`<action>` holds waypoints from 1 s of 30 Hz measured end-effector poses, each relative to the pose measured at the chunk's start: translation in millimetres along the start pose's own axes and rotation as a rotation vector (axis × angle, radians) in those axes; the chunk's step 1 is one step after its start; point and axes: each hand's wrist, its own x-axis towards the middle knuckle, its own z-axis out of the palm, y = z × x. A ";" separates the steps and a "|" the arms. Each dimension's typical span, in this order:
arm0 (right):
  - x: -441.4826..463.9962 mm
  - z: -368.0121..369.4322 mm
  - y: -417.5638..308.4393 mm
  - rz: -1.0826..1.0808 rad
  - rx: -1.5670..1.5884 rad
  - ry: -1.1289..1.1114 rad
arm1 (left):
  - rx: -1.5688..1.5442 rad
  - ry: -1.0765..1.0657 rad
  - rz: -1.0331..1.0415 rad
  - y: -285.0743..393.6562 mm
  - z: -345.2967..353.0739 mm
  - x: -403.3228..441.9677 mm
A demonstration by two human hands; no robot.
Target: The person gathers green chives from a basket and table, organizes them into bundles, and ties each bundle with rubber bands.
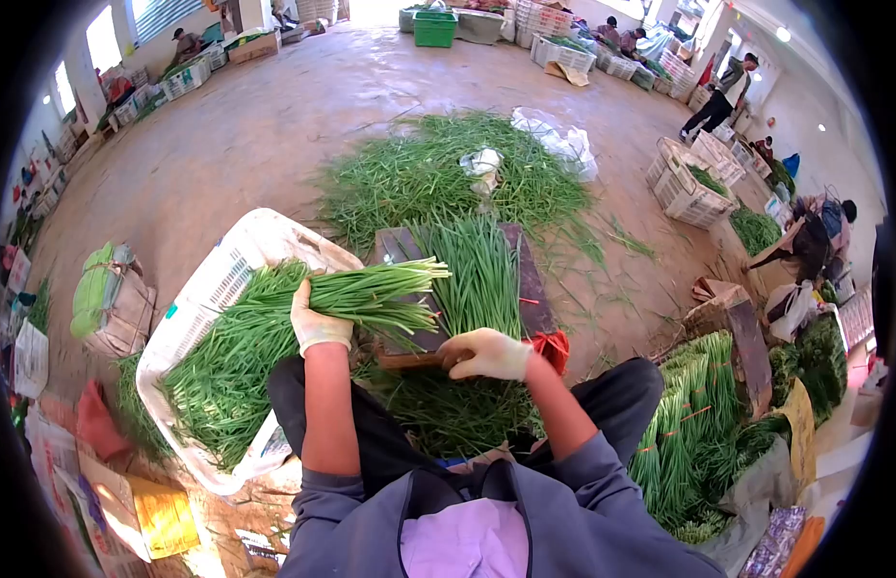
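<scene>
One heap (pixel 400 188) lies at 12 o'clock from the person (pixel 467 539); crate (pixel 202 284), 10 o'clock; board (pixel 537 289) with stalks (pixel 479 279), 12 o'clock, nearer. Bunch (pixel 380 289), 11 o'clock: gripped by left hand (pixel 318 325). Right hand (pixel 491 354): curled at board's near edge; contents indeterminable.

A white rectangular plastic crate (pixel 205 289) of loose green stalks (pixel 231 376) stands left of a dark flat board (pixel 537 299) bearing long thin green stalks (pixel 479 279), with a low green leafy heap (pixel 395 193) beyond and orange-banded green bundles (pixel 693 414) rightward.
</scene>
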 end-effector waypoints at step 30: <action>87.9 17.1 -10.2 -0.142 -0.065 0.862 | 0.135 0.171 -0.073 -25.5 7.9 -7.4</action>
